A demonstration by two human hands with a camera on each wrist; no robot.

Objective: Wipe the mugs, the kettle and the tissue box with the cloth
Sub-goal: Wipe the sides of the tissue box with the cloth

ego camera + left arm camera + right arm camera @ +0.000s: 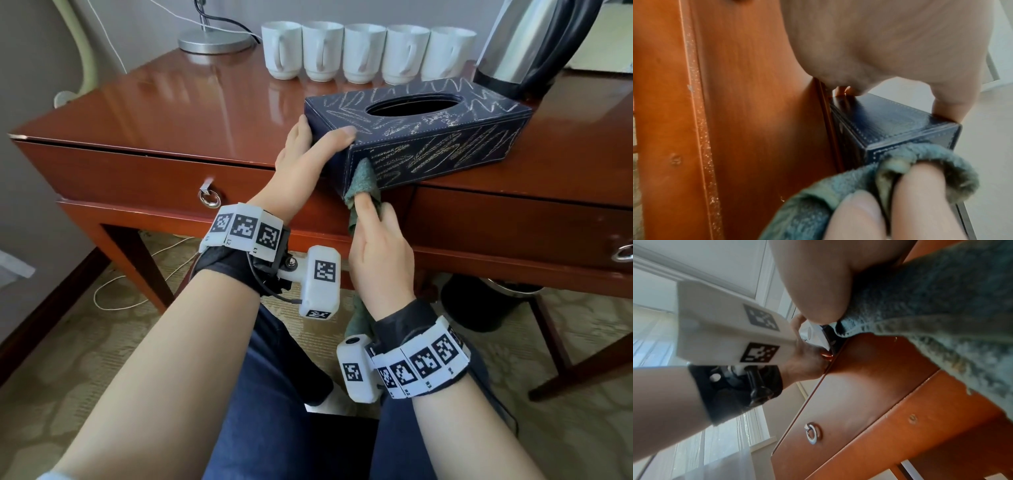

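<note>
**Tissue box steadied by one hand and wiped by the other**

The left hand (301, 156) clasps the near-left end of the dark tissue box (428, 137), thumb curled over the top edge and fingers round the far side. Just to its right, the right hand (378, 246) pinches a green cloth (363, 180) and presses it against the box's front face near the lower corner — the rest of the cloth hangs down past the wrist. The box lies at an angle on a glossy red-brown desk (171, 102), its near corner at the desk's front edge. Beyond the hands stand five white mugs (363, 51) in a row; a steel kettle (527, 44) stands beyond the right hand, behind the box's far end. Beyond the left hand sits a lamp base (214, 42). Below — a drawer ring (209, 198) and patterned carpet (68, 359).
</note>
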